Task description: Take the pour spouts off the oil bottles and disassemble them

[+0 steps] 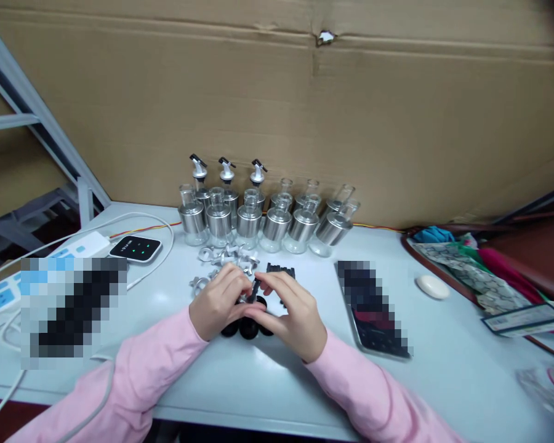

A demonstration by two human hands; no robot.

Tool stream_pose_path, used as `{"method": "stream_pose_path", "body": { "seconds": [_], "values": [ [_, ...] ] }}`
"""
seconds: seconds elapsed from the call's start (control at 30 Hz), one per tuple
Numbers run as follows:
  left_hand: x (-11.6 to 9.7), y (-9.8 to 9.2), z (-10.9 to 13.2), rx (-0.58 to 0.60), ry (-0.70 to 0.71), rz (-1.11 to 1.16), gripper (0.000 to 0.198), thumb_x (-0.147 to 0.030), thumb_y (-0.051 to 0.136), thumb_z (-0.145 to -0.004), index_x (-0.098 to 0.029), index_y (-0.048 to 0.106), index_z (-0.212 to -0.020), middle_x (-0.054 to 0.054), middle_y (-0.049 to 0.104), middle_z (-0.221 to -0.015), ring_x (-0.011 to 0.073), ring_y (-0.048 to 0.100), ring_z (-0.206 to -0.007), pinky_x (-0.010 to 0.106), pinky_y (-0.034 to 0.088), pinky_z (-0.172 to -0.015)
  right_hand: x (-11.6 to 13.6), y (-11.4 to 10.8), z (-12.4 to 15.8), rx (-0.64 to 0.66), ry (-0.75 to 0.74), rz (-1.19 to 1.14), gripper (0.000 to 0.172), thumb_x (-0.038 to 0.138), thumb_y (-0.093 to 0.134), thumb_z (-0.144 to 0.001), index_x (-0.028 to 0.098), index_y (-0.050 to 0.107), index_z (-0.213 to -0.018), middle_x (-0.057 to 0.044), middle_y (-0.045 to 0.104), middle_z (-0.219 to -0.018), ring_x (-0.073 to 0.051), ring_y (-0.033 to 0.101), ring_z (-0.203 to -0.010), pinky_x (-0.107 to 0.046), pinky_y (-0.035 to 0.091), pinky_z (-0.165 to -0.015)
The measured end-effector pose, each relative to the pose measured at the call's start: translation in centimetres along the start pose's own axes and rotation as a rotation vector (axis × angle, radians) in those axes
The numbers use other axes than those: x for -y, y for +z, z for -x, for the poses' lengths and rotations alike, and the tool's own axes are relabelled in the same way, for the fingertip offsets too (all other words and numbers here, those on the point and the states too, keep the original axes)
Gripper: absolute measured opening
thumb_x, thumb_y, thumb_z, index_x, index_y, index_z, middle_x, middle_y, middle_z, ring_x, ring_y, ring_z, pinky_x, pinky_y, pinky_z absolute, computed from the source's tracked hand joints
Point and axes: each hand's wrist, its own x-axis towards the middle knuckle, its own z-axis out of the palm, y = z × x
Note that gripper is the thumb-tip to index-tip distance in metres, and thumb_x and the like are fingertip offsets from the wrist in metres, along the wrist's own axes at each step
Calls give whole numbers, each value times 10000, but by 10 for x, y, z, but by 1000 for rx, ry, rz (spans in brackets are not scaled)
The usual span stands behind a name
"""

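My left hand [221, 298] and my right hand [295, 311] meet low over the middle of the table, fingers closed. Pinched in my right fingertips is a small black flip cap [255, 289]. A silvery edge shows at my left fingers, which seem to grip a silver pourer spout mostly hidden by them. Beneath the hands lie several round black stoppers [249, 329], partly covered. Loose silver pourer spouts [228, 253] are heaped just beyond my left hand. Behind my right fingers sit more black flip caps [281, 269] in a small group.
Several glass bottles with metal sleeves [277, 224] stand in rows at the back; three carry pourers [227, 169]. A phone [373, 314] lies right, near a white oval object [433, 287]. Left are a Wi-Fi device [136, 248], a power strip [87, 246] and cables. Cardboard [277, 111] closes the back.
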Motion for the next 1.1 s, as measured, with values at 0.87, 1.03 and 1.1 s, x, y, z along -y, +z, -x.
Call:
{"method": "stream_pose_path", "body": {
  "seconds": [0.87,1.03,1.1],
  "values": [
    [-10,3,-3,191,-82,-113,150,-235,444,-777,-180,395,-647,-7,479,-567,135,409,-508,280,331,-535,-2,-5,-5,60,-141,381,215,289,482,-847,98,556,-911,-91,636,-776,-178,558,-706,-312,347,-618],
    [-11,2,-4,180,-48,-68,180,-177,417,-754,-196,320,-604,-34,415,-529,121,352,-491,269,315,-530,-4,-8,-7,94,-226,422,316,315,349,-914,90,560,-851,-81,603,-685,-171,511,-628,-312,320,-605],
    [-12,2,-5,175,-37,-47,175,-172,418,-751,-198,320,-609,-38,409,-528,120,349,-494,268,322,-534,-7,-6,-7,92,-256,431,333,306,325,-922,83,559,-844,-85,591,-669,-173,498,-615,-313,321,-599]
  ]
}}
